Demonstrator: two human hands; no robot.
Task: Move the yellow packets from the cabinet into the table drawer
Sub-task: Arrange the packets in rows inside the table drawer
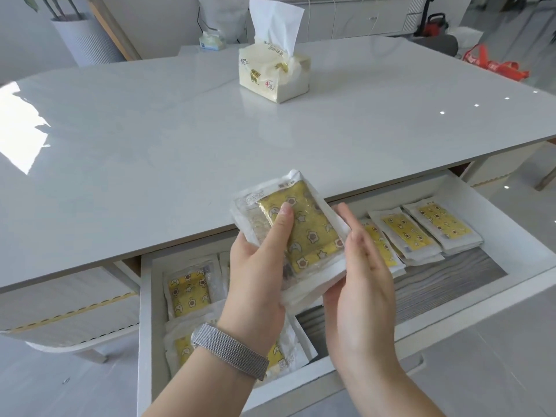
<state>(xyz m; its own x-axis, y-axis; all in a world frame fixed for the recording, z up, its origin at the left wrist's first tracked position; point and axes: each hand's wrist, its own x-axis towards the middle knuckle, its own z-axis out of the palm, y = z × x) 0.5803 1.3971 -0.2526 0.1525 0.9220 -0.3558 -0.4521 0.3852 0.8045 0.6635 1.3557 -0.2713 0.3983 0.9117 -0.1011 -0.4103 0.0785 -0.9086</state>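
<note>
My left hand (pixel 255 275) grips a stack of yellow packets (pixel 304 233) above the open drawer (pixel 469 314), thumb curled on top. My right hand (pixel 358 275) lies flat-fingered against the stack's 3 o'clock edge. More packets (pixel 421 233) lie in the drawer.

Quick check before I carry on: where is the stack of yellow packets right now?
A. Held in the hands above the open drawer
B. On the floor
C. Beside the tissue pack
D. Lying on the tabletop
A: the left hand grips the stack of yellow packets over the open drawer, with the right hand against its edge.
</note>
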